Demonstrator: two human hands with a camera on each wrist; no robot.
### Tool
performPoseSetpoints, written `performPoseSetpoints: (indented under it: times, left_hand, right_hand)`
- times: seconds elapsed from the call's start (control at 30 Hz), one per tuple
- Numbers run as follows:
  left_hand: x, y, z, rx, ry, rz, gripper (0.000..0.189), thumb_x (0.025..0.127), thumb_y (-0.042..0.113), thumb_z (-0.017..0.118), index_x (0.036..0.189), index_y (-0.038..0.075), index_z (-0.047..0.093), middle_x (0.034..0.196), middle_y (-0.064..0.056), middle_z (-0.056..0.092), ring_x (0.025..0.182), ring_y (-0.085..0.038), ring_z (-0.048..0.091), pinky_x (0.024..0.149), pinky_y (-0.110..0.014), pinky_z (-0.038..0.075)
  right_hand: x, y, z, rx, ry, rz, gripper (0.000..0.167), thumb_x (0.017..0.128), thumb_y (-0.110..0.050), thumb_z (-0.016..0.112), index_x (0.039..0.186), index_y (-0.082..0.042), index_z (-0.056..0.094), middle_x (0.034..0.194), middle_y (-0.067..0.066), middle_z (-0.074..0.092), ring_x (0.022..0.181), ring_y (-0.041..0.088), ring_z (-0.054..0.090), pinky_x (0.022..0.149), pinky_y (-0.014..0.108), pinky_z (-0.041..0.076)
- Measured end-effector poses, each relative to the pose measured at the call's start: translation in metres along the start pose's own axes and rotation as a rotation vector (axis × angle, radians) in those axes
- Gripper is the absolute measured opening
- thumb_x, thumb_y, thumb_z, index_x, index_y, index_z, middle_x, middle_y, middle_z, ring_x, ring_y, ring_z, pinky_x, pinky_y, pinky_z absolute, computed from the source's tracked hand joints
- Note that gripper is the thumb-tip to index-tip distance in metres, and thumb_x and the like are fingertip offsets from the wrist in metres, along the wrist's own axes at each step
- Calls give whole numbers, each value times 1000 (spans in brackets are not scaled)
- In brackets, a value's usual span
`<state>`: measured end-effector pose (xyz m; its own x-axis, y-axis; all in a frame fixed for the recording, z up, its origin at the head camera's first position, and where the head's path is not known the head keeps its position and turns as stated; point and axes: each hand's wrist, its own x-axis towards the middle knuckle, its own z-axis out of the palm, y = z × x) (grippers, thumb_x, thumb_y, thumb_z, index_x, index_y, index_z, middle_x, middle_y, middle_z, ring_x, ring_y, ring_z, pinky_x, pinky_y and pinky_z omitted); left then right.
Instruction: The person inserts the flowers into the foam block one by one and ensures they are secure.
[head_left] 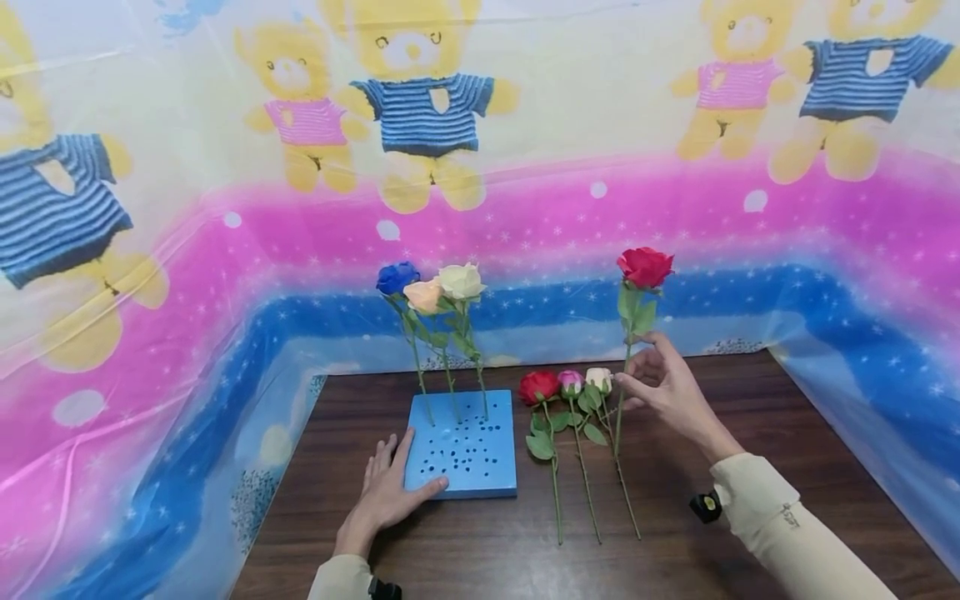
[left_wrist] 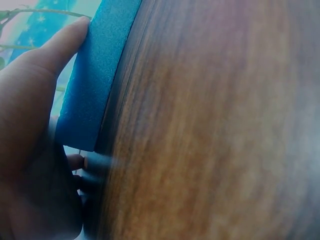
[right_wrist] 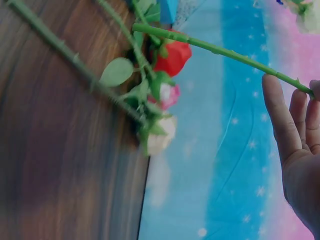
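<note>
In the head view my right hand (head_left: 671, 392) pinches the stem of a red rose (head_left: 645, 267), holding it upright at the table's right side. The right wrist view shows the cut end of this green stem (right_wrist: 220, 50) raised above the other flowers. My left hand (head_left: 390, 493) rests at the near left corner of a blue foam block (head_left: 491, 485) full of small holes. Its thumb lies straight on the front edge, its fingers along the left side. Blue (head_left: 397, 277), peach (head_left: 424, 296) and white (head_left: 461, 282) roses stand in the block's far part.
Right of the block, a red rose (head_left: 538, 387), a pink rose (head_left: 571, 382) and a cream rose (head_left: 598, 380) lie side by side, stems toward me. The dark wooden table (head_left: 675, 550) meets a hanging cloth with printed bears (head_left: 431, 117) at the back.
</note>
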<state>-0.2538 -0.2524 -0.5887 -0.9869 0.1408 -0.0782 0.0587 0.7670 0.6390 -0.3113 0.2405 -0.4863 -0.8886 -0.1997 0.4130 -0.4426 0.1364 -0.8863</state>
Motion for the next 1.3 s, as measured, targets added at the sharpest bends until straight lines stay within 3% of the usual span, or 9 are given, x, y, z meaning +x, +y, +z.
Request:
performPoseSetpoints:
  times: [0.27, 0.53, 0.63, 0.9, 1.17, 1.3]
  left_hand:
    - [-2, 0, -1, 1, 3, 3, 118, 96, 71, 76, 182, 21, 13, 183, -31, 10, 169, -55, -4, 133, -75, -2]
    - [0, 0, 0, 4, 18, 6, 118, 95, 72, 75, 182, 21, 13, 183, -30, 10, 170, -53, -4, 134, -74, -2]
    - [0, 0, 0, 1, 20, 8, 118, 95, 72, 76, 182, 21, 14, 183, -31, 11, 170, -53, -3, 134, -74, -2]
    - [-2, -1, 0, 3, 14, 1, 118, 95, 71, 76, 182, 21, 15, 183, -30, 12, 170, -53, -2, 134, -74, -2]
    - [-2, -1, 0, 8, 15, 2, 117, 95, 71, 77, 182, 20, 15, 183, -30, 12, 170, -54, -2, 134, -74, -1]
    - [-2, 0, 0, 4, 15, -1, 117, 95, 70, 77, 182, 21, 15, 183, -30, 12, 170, -53, -2, 134, -73, -1]
  right_hand:
    - [21, -14, 41, 27, -48, -38, 53, 105, -3, 78, 150, -13, 52, 100, 23, 64, 84, 28, 76, 62, 55, 68]
    - [38, -33, 86, -15, -116, -76, 53, 107, -12, 78, 151, -20, 52, 105, 17, 67, 91, 48, 73, 66, 48, 69]
    - [42, -34, 99, -13, -135, -78, 51, 106, -11, 79, 149, -18, 52, 106, 17, 68, 90, 48, 74, 67, 48, 69]
    - [46, -36, 121, -7, -153, -80, 46, 107, -7, 77, 145, -19, 54, 105, 15, 70, 85, 34, 76, 67, 55, 68]
    - [49, -40, 136, 7, -172, -66, 47, 107, -11, 77, 146, -20, 53, 108, 15, 69, 93, 51, 73, 70, 53, 69]
    - [52, -43, 144, 12, -188, -69, 46, 107, -11, 77, 145, -21, 54, 109, 14, 69, 95, 52, 73, 70, 51, 69]
